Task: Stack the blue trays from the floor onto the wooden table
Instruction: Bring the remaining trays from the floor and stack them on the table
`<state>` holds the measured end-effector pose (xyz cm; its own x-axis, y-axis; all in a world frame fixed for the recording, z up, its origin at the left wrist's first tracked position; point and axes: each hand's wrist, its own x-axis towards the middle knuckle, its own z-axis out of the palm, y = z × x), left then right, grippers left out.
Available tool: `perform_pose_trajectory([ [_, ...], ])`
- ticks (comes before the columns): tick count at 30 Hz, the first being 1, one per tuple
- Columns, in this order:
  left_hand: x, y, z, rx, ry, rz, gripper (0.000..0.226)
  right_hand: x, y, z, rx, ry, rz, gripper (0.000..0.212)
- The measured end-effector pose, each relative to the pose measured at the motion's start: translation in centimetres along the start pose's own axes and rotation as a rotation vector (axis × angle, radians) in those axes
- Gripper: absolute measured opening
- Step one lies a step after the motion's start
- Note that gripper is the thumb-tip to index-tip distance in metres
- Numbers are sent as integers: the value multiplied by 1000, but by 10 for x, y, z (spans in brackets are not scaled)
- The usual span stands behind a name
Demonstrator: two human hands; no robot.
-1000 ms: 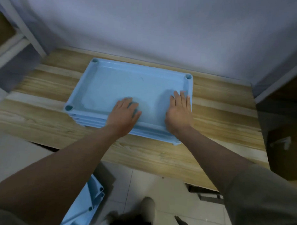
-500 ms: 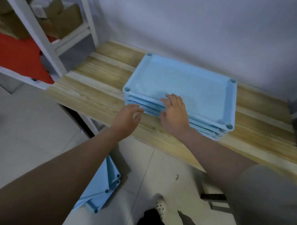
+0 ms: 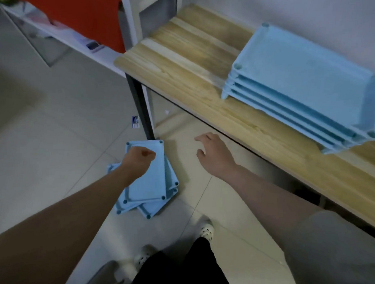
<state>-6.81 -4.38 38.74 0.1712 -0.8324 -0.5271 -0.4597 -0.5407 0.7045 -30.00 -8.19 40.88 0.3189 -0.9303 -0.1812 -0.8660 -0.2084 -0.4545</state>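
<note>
Your left hand (image 3: 139,159) hangs above the loose pile of blue trays (image 3: 147,188) on the tiled floor (image 3: 54,141), fingers curled into what looks like an empty fist, though the view is soft. Your right hand (image 3: 215,156) reaches out beside it, fingers apart and relaxed. A neat stack of trays (image 3: 301,88) sits on the wooden worktop (image 3: 195,63).

Both bare arms are reaching forward and down. The left hand (image 3: 139,159) is curling into a loose fist, holding nothing. The right hand (image 3: 213,155) is hanging relaxed, palm down, fingers (image 3: 200,138) slightly bent and spread, gripping nothing, well apart from the left.
</note>
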Motion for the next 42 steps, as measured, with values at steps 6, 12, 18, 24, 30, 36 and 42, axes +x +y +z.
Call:
perform_pose_trajectory([
  [6, 12, -80, 6, -170, 101, -255, 12, 18, 5, 60, 24, -208, 51, 42],
  [12, 43, -133, 43, -323, 158, -363, 12, 40, 33, 113, 33, -307, 64, 42],
  [18, 104, -201, 75, -378, 207, -346, 20, 73, 62, 191, 30, -380, 106, 42],
  [24, 168, -284, 99, -303, 319, -350, 30, 114, 84, 300, 80, -443, 137, 42],
  [30, 223, -360, 127, -240, 391, -388, 42, 143, 114, 402, 181, -481, 235, 42],
  [36, 268, -414, 154, -227, 411, -412, 52, 167, 147, 474, 214, -489, 329, 46],
  [42, 284, -443, 165, -160, 415, -450, 59, 175, 164, 524, 336, -500, 448, 17],
])
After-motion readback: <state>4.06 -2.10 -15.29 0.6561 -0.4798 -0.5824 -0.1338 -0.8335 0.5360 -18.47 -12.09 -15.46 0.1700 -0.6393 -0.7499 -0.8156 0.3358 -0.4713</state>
